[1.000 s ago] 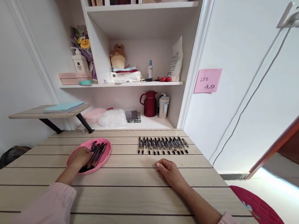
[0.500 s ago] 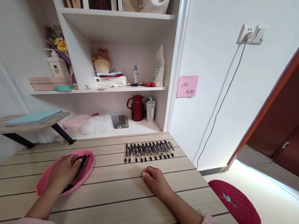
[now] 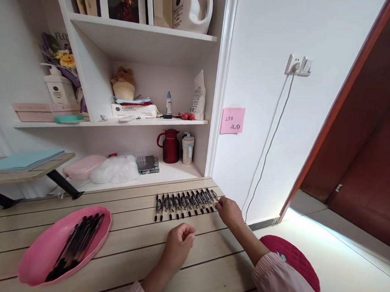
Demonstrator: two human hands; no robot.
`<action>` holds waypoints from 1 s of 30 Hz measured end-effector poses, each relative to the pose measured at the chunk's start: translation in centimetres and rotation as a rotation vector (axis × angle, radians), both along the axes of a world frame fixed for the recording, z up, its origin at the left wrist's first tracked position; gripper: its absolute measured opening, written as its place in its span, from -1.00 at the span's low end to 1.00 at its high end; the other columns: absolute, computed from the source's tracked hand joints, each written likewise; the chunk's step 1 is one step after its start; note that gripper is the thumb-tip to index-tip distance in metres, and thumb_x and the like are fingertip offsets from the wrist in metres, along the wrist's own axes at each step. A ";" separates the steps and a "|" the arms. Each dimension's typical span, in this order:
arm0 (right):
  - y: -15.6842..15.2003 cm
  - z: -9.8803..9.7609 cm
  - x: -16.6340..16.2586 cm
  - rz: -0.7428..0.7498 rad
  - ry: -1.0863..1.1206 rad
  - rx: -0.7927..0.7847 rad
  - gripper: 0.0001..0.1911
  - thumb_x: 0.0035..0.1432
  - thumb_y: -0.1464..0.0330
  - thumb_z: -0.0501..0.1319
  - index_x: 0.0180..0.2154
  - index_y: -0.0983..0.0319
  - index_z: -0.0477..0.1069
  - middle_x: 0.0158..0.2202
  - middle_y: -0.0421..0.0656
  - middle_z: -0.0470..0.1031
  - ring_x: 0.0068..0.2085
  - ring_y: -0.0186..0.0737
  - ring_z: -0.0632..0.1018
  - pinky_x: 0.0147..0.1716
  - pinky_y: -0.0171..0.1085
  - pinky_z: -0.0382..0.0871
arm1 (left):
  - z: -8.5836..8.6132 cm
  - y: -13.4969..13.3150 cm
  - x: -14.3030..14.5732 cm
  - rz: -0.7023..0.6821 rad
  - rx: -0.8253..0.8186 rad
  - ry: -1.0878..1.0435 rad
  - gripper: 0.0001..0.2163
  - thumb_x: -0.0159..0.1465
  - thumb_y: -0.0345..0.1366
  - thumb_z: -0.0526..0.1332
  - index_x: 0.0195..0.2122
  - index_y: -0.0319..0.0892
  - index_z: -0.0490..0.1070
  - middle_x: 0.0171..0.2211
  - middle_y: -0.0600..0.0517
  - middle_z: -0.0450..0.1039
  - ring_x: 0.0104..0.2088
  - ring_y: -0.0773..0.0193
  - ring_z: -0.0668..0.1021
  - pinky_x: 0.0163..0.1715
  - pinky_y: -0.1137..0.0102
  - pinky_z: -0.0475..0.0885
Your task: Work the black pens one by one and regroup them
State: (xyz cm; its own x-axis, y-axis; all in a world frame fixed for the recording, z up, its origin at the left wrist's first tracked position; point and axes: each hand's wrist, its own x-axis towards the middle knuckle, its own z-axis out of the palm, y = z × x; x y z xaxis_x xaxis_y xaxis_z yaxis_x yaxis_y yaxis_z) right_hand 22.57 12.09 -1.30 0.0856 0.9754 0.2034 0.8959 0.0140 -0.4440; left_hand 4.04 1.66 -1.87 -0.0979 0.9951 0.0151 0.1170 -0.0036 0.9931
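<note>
A row of black pens (image 3: 183,204) lies side by side on the wooden table. At the row's right end is my right hand (image 3: 231,212), its fingers closed in a pinch at the near end of the last pen (image 3: 214,194); the fingertips partly hide that end. My left hand (image 3: 178,247) rests in front of the row with fingers curled in, and nothing shows in it. On the left stands a pink scalloped bowl (image 3: 34,253) holding several dark pens (image 3: 79,242).
A small raised stand (image 3: 33,172) with blue papers sits at the table's left. Behind the table, shelves hold a red jug (image 3: 170,147), a tumbler (image 3: 187,149) and a cotton-like white bundle (image 3: 115,170). A red round stool seat (image 3: 296,260) is at the right.
My left hand has left the bowl and moved right, to the front of the pen row. My right hand has moved to the row's right end. The camera view has shifted.
</note>
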 end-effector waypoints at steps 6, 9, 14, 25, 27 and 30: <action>2.1 -1.4 0.3 -0.060 -0.104 -0.081 -0.76 0.07 0.30 0.04 -0.30 0.30 0.36 -0.28 0.07 0.47 -0.25 -0.09 0.47 -0.39 -0.27 0.17 | -2.5 -0.2 1.2 -0.048 -0.042 -0.088 -0.86 -0.06 -0.43 0.11 -0.48 -0.20 0.44 -0.65 0.14 0.33 -0.69 0.43 0.32 -0.67 0.52 0.24; 2.6 -2.1 -0.2 -0.053 -0.110 -0.088 -0.77 0.06 0.33 0.04 -0.30 0.32 0.37 -0.27 0.08 0.47 -0.23 -0.07 0.47 -0.36 -0.26 0.17 | -3.1 0.0 0.9 -0.050 -0.067 -0.072 -0.85 -0.04 -0.42 0.11 -0.47 -0.19 0.44 -0.64 0.14 0.34 -0.71 0.44 0.31 -0.70 0.53 0.20; 2.7 -2.6 -0.1 -0.060 -0.077 -0.074 -0.81 0.04 0.40 0.06 -0.31 0.32 0.37 -0.26 0.08 0.46 -0.21 -0.10 0.46 -0.34 -0.28 0.17 | -3.2 0.2 0.7 -0.090 -0.096 -0.064 -0.86 -0.04 -0.41 0.12 -0.46 -0.20 0.44 -0.63 0.11 0.37 -0.72 0.45 0.32 -0.74 0.55 0.15; -4.6 -1.1 -4.7 0.389 0.386 0.017 -0.88 -0.01 0.41 0.06 -0.52 0.24 0.32 -0.57 -0.20 0.41 -0.50 -0.33 0.38 -0.52 -0.39 0.12 | -1.8 1.2 -0.6 0.055 -0.081 -0.539 -0.60 -0.11 -0.16 0.32 -0.24 -0.22 0.41 -0.40 -0.06 0.49 -0.38 0.21 0.52 -0.46 0.43 0.39; -6.9 -1.5 -6.4 0.500 0.427 -0.027 -0.91 -0.05 0.43 0.08 -0.53 0.25 0.32 -0.55 -0.21 0.42 -0.51 -0.35 0.37 -0.54 -0.40 0.12 | -1.4 1.2 -0.9 0.072 -0.110 -0.671 -0.59 -0.11 -0.12 0.32 -0.24 -0.21 0.40 -0.32 -0.09 0.50 -0.28 0.15 0.52 -0.34 0.38 0.41; -7.4 -1.5 -6.9 0.588 0.425 -0.089 -0.92 -0.05 0.41 0.10 -0.52 0.26 0.34 -0.52 -0.21 0.45 -0.49 -0.35 0.39 -0.53 -0.41 0.12 | -1.1 0.9 -1.1 0.082 -0.117 -0.766 -0.66 -0.12 -0.15 0.34 -0.36 -0.22 0.39 -0.45 -0.01 0.48 -0.38 0.22 0.52 -0.38 0.40 0.40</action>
State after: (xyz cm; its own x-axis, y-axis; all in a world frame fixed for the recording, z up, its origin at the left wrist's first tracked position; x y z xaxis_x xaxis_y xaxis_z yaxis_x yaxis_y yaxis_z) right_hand 15.69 4.65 -2.80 -0.4032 0.8957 0.1874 0.5012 0.3875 -0.7738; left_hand 2.90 2.59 -2.97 -0.1123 0.9752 -0.1908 -0.6061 0.0849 0.7908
